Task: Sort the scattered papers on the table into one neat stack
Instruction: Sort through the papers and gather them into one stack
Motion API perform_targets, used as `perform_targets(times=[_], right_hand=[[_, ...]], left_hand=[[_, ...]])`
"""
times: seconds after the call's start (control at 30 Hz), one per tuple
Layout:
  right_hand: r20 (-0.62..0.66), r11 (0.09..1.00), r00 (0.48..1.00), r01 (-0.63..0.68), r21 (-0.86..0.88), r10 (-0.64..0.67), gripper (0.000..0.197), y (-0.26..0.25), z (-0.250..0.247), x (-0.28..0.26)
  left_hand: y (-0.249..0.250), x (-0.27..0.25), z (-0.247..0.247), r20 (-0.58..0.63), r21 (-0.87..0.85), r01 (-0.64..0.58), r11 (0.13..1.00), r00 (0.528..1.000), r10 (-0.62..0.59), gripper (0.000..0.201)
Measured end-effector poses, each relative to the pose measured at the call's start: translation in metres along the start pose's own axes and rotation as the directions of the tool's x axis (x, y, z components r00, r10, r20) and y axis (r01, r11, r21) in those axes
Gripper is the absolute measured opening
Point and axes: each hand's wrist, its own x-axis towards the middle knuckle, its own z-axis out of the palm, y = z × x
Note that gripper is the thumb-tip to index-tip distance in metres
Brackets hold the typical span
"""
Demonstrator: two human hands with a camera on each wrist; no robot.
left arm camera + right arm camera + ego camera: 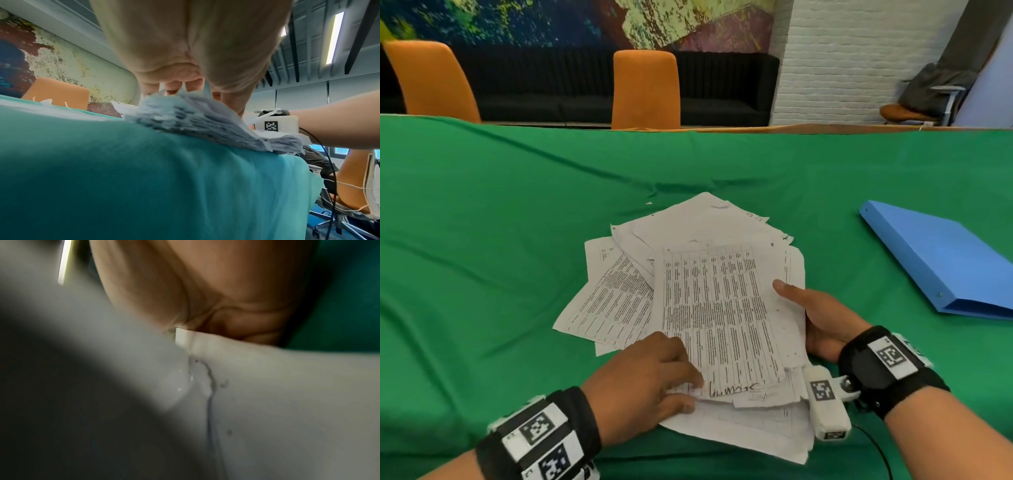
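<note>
Papers (pixel 709 301) lie between both hands: left hand (pixel 650 380) pinches their near edge, right hand (pixel 822 322) grips their right side.

Papers: white sheets of paper (pixel 722 308), printed with black text tables.
Cloth: plain green table cloth (pixel 500 240).
Binder: flat blue plastic binder (pixel 941 260).
Chairs: orange upholstered chairs (pixel 645 89).
Wristbands: black wristbands (pixel 541 435), white-and-black square markers.

Printed white papers (pixel 709 301) in a loose, fanned pile, edges uneven

papers (pixel 715 308): one heap (sheets uncountable) | blue binder (pixel 941 260): 1 | orange chairs (pixel 645 89): 2
</note>
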Motion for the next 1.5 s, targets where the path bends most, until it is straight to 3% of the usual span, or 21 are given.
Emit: perform_targets(times=[0.17, 0.23, 0.27, 0.33, 0.37, 0.4, 0.47, 0.5, 0.57, 0.63, 0.7, 0.77, 0.83, 0.97, 1.03, 1.07, 1.17, 1.3, 1.43, 1.5], right_hand=[[0.004, 0.986, 0.997, 0.078, -0.146, -0.079, 0.041, 0.002, 0.002, 0.004], [0.02, 0.969, 0.987, 0.16, -0.185, -0.16, 0.045, -0.003, 0.006, -0.001], [0.036, 0.958, 0.978, 0.21, -0.193, -0.207, 0.045, -0.009, 0.009, -0.007], [0.087, 0.924, 0.944, 0.33, -0.194, -0.319, 0.044, -0.026, 0.016, -0.025], [0.111, 0.9, 0.919, 0.393, -0.187, -0.378, 0.044, -0.037, 0.02, -0.035], [0.134, 0.875, 0.891, 0.452, -0.174, -0.434, 0.043, -0.049, 0.026, -0.046], [0.166, 0.829, 0.84, 0.539, -0.15, -0.516, 0.042, -0.068, 0.034, -0.059], [0.17, 0.805, 0.818, 0.573, -0.152, -0.55, 0.043, -0.075, 0.037, -0.062], [0.137, 0.737, 0.764, 0.644, -0.204, -0.63, 0.037, -0.081, 0.044, -0.062], [0.09, 0.608, 0.672, 0.712, -0.352, -0.735, 0.025, -0.077, 0.05, -0.059], [0.118, 0.467, 0.584, 0.74, -0.485, -0.803, 0.019, -0.069, 0.06, -0.056], [0.182, 0.37, 0.541, 0.748, -0.551, -0.821, 0.024, -0.061, 0.069, -0.054], [0.194, 0.382, 0.555, 0.747, -0.544, -0.809, 0.036, -0.056, 0.07, -0.05], [0.12, 0.588, 0.662, 0.723, -0.362, -0.74, 0.038, -0.044, 0.054, -0.035], [0.085, 0.665, 0.701, 0.702, -0.254, -0.708, 0.056, -0.038, 0.045, -0.027], [0.088, 0.688, 0.715, 0.693, -0.214, -0.693, 0.066, -0.037, 0.041, -0.023], [0.115, 0.69, 0.707, 0.707, -0.154, -0.698, 0.077, -0.038, 0.043, -0.018], [0.008, 0.669, 0.679, 0.725, -0.163, -0.734, 0.083, -0.042, 0.046, -0.015], [0.006, 0.686, 0.688, 0.724, -0.075, -0.726, 0.05, -0.047, 0.044, -0.022], [0.028, 0.678, 0.681, 0.731, -0.079, -0.732, 0.049, -0.05, 0.044, -0.022]], left_hand=[[0.002, -0.003, -0.005, 0.03, -0.04, -0.036, 0.999, 0.999, 0.038, 0.037], [0.001, -0.003, -0.016, 0.021, -0.205, 0.142, 0.968, 0.99, -0.14, 0.054], [-0.006, 0.0, -0.021, -0.075, -0.281, 0.241, 0.929, 0.96, -0.271, 0.06], [-0.022, 0.011, -0.042, -0.263, -0.514, 0.358, 0.779, 0.8, -0.54, 0.09], [-0.028, 0.018, -0.054, -0.253, -0.677, 0.329, 0.658, 0.735, -0.629, 0.105], [-0.033, 0.027, -0.065, -0.225, -0.802, 0.233, 0.55, 0.735, -0.639, 0.112], [-0.029, 0.045, -0.087, -0.231, -0.906, 0.033, 0.422, 0.798, -0.557, 0.104], [-0.021, 0.053, -0.098, -0.265, -0.914, -0.039, 0.405, 0.812, -0.519, 0.096], [-0.007, 0.068, -0.108, -0.401, -0.853, -0.119, 0.508, 0.772, -0.493, 0.063], [0.001, 0.08, -0.108, -0.553, -0.738, -0.11, 0.666, 0.665, -0.502, 0.037], [0.004, 0.09, -0.107, -0.65, -0.66, -0.08, 0.747, 0.559, -0.514, 0.04], [0.006, 0.093, -0.105, -0.695, -0.64, -0.107, 0.761, 0.502, -0.514, 0.048], [-0.001, 0.09, -0.098, -0.678, -0.668, -0.143, 0.73, 0.522, -0.518, 0.052], [-0.021, 0.07, -0.082, -0.554, -0.762, -0.142, 0.631, 0.648, -0.523, 0.072], [-0.025, 0.064, -0.083, -0.512, -0.802, -0.178, 0.57, 0.697, -0.503, 0.086], [-0.026, 0.064, -0.086, -0.51, -0.809, -0.203, 0.552, 0.71, -0.485, 0.083], [-0.025, 0.073, -0.094, -0.537, -0.807, -0.284, 0.518, 0.717, -0.444, 0.056], [-0.023, 0.082, -0.098, -0.571, -0.782, -0.291, 0.551, 0.688, -0.448, 0.096], [-0.022, 0.081, -0.102, -0.557, -0.796, -0.301, 0.525, 0.704, -0.441, 0.104], [-0.026, 0.082, -0.106, -0.551, -0.804, -0.311, 0.508, 0.71, -0.438, 0.104]])
